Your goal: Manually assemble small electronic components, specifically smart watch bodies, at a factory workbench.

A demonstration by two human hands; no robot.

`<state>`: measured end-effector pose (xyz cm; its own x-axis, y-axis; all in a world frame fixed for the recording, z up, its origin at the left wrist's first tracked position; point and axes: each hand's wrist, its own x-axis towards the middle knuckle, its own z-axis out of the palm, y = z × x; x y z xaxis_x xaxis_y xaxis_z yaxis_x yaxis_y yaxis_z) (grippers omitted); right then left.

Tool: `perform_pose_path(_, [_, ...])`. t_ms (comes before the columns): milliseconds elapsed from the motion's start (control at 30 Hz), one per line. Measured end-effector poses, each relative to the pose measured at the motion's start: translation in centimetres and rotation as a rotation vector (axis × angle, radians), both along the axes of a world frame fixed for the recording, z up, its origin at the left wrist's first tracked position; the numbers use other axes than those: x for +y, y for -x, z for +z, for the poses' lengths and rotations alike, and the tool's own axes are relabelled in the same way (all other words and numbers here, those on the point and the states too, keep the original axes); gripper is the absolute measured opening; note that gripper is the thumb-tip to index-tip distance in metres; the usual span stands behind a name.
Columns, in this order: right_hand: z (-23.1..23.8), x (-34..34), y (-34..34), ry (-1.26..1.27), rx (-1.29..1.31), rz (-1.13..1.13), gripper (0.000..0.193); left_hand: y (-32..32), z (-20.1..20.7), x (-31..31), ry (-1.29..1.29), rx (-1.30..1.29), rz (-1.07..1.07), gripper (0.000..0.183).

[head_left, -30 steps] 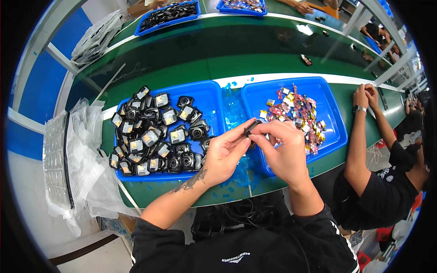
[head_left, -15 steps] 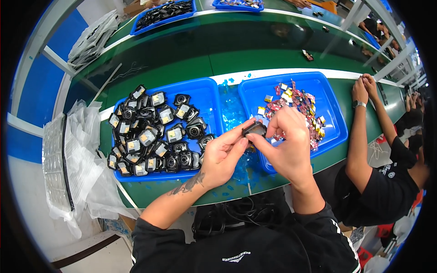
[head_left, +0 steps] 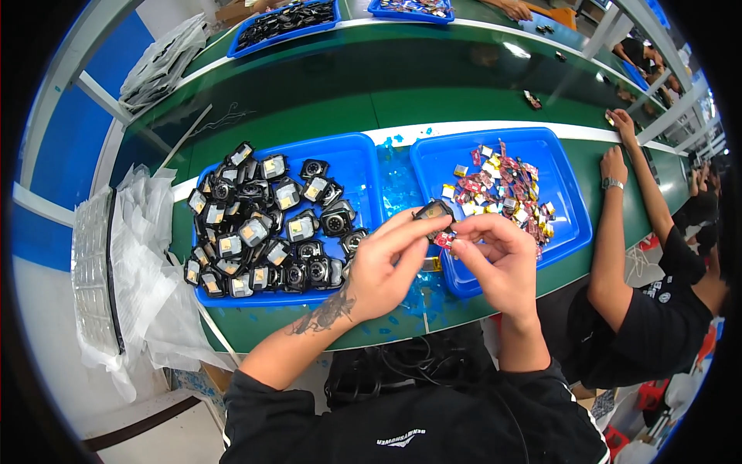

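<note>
Held up in front of me, a black smartwatch case [head_left: 434, 210] is gripped in the fingers of my left hand [head_left: 386, 267]. My right hand [head_left: 498, 259] is closed in a pinch right beside it, on a small red-and-silver circuit piece [head_left: 444, 239] at the case's lower edge. Whether that piece still joins the case is hidden by my fingers. Under and left of my hands, a blue tray [head_left: 374, 182] holds a heap of similar black watch cases [head_left: 253, 230]. Beyond my right hand, a second blue tray [head_left: 570, 213] contains many small red, yellow and silver parts [head_left: 506, 182].
Blue scraps [head_left: 396, 182] litter the strip between the trays. Behind them runs a green conveyor belt [head_left: 309, 100] with a few loose parts. Clear plastic sheets [head_left: 147, 255] hang at the left. At right, a co-worker's arms [head_left: 607, 232] reach over the bench.
My right fingers have moved from over the watch case to its lower edge, and the red-and-silver piece now shows in their pinch. The case has tilted. The co-worker's hands have parted.
</note>
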<state>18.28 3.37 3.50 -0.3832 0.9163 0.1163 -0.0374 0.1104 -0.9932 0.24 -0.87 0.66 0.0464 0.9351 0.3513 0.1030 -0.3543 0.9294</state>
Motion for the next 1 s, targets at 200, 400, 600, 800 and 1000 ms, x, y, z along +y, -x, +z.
perform_pose_path(200, [-0.2,-0.3,-0.2,-0.046,-0.020,-0.005,0.012,-0.1,0.4,0.5,-0.422,0.466,0.206,0.031])
perform_pose_path(400, [-0.5,-0.4,0.3,-0.145,-0.096,-0.066,0.013,-0.2,0.2,0.6,-0.475,0.496,0.238,0.029])
perform_pose_path(600, [-0.5,-0.6,0.5,-0.110,0.021,-0.067,0.010,-0.4,-0.6,0.0,-0.423,0.460,0.307,0.035])
perform_pose_path(800, [-0.5,-1.2,0.2,-0.210,-0.049,-0.042,0.010,-1.2,-1.1,-0.2,-0.219,0.195,0.314,0.038])
perform_pose_path(1000, [-0.5,-1.0,0.3,-0.212,-0.046,-0.026,0.011,-0.7,-1.2,0.0,-0.345,0.379,0.282,0.036])
